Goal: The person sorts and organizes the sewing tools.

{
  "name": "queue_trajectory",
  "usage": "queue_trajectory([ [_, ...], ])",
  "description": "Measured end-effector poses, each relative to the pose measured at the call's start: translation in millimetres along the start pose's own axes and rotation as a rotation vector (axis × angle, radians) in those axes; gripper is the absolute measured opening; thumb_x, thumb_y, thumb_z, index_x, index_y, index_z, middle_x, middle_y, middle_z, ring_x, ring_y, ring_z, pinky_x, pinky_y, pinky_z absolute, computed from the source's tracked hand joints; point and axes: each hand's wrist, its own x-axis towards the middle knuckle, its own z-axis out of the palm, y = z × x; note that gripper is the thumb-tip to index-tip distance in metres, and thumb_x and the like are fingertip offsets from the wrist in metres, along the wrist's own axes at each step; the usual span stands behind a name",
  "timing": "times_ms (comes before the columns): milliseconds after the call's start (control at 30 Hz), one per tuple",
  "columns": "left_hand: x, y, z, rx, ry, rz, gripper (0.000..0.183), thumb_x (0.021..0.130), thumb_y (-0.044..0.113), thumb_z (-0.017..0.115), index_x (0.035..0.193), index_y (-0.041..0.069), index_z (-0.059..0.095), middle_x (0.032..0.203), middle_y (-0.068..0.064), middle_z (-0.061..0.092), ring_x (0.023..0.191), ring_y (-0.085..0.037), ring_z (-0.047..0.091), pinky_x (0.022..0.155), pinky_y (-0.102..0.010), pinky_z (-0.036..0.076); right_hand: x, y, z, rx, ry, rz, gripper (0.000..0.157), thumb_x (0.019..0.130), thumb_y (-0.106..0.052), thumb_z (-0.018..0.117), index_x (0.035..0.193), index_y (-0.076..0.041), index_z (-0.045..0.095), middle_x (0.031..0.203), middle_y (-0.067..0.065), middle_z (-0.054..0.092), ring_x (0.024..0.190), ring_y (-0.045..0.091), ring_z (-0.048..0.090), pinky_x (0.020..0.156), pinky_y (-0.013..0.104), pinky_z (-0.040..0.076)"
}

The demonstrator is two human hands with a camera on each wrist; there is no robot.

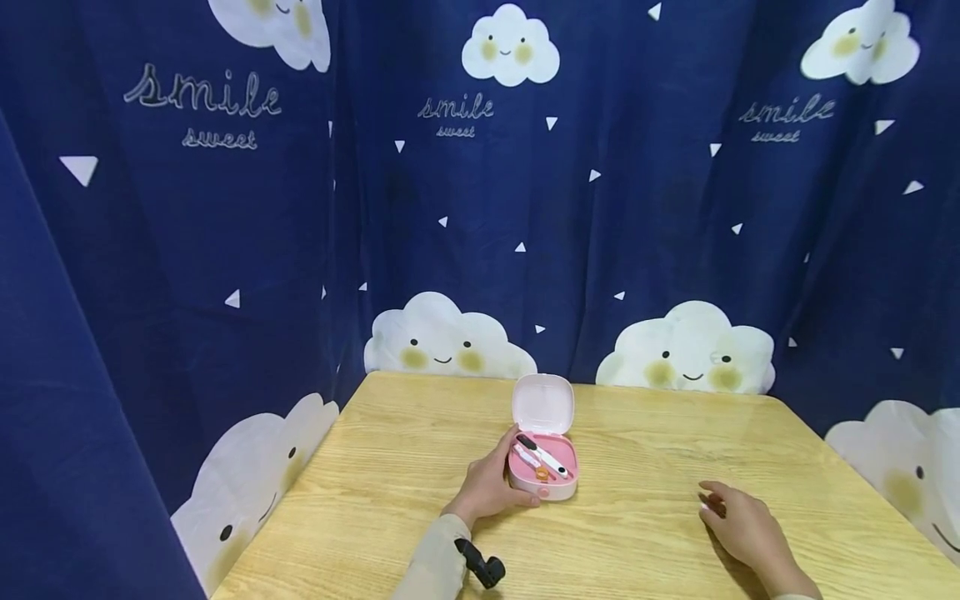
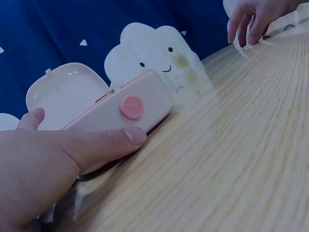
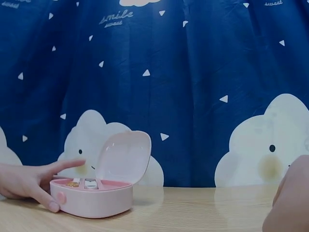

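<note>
A small pale pink case stands on the table with its hinged lid raised. My left hand holds it from the left, thumb along the front wall near the round pink button and fingers at the side. Across the pink inside lies a slim white tool with a dark textured end. An orange piece sits near the front, beside a thin pale item. Off to the right, my right hand hangs loosely curled close over the wood, apart from the case.
The light wooden table reaches back to a dark blue curtain printed with clouds and triangles, which also runs along both sides. A black wrist mount sticks out from my left sleeve.
</note>
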Motion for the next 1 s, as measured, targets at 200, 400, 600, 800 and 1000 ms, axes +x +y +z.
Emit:
queue_trajectory([
  [200,-1.2,4.0,-2.3,-0.009,-0.01,-0.006,0.128,0.066,0.045,0.098,0.167,0.024,0.021,0.163,0.0,0.04,0.143,-0.028,0.044,0.111,-0.057,0.028,0.0,-1.8,-1.9,-0.01,-0.015,0.045,0.041,0.094,-0.014,0.074,0.129,0.006,0.066,0.103,0.014,0.075,0.094,0.041,0.069,0.078,0.061,0.053],
  [400,-0.3,5.0,-3.7,0.0,-0.007,-0.006,0.129,0.067,0.045,0.098,0.167,0.024,0.02,0.163,0.0,0.04,0.143,-0.027,0.044,0.111,-0.057,0.028,2.1,-6.3,-1.9,-0.025,0.005,0.077,0.033,0.094,-0.012,0.074,0.122,0.005,0.071,0.102,0.016,0.076,0.092,0.044,0.069,0.074,0.06,0.054],
  [600,-1.4,5.9,-4.2,-0.005,-0.007,-0.006,0.128,0.067,0.045,0.098,0.167,0.023,0.021,0.163,-0.001,0.039,0.144,-0.028,0.043,0.113,-0.059,0.027,1.6,-8.1,0.7,-0.036,0.047,0.074,0.028,0.093,-0.008,0.073,0.119,0.003,0.073,0.102,0.018,0.075,0.091,0.046,0.069,0.07,0.06,0.054],
  [800,-1.9,5.3,-3.3,0.0,-0.012,-0.015,0.128,0.067,0.045,0.098,0.167,0.023,0.021,0.163,-0.001,0.039,0.144,-0.028,0.043,0.113,-0.059,0.027,0.0,-7.1,5.1,-0.045,0.075,0.061,0.03,0.094,-0.006,0.07,0.122,0.003,0.071,0.101,0.016,0.075,0.084,0.041,0.07,0.063,0.056,0.054],
  [1000,-1.2,4.8,-3.3,-0.001,-0.01,-0.011,0.127,0.068,0.045,0.098,0.167,0.023,0.021,0.163,-0.001,0.04,0.144,-0.028,0.043,0.112,-0.058,0.028,1.0,-7.6,4.9,-0.051,0.081,0.051,0.031,0.095,-0.003,0.067,0.126,0.002,0.07,0.098,0.015,0.074,0.074,0.031,0.069,0.054,0.048,0.052],
])
